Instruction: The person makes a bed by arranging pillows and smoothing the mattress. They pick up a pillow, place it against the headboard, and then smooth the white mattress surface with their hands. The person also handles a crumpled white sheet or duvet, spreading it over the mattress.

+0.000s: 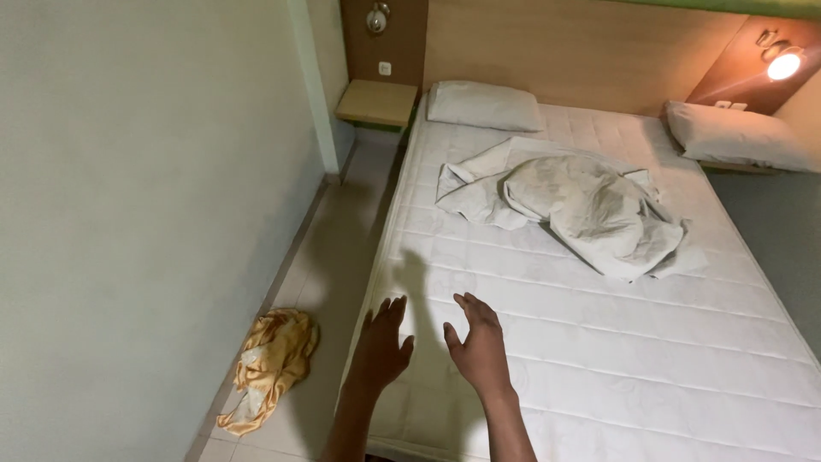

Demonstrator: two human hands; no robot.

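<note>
Hovering over bare mattress (pixel 599 359), left hand (pixel 380 346) and right hand (pixel 479 342) fingers apart, forearms cut off below, crumpled sheet (pixel 573 201) beyond

**A:** so what do we actually see of ourselves here? just our left hand (pixel 382 346) and right hand (pixel 479 346), both bare, no gloves

**B:** yep, same with our forearms, no sleeves in view. no rings, watch or bands that we can spot either, wrists totally plain
</note>
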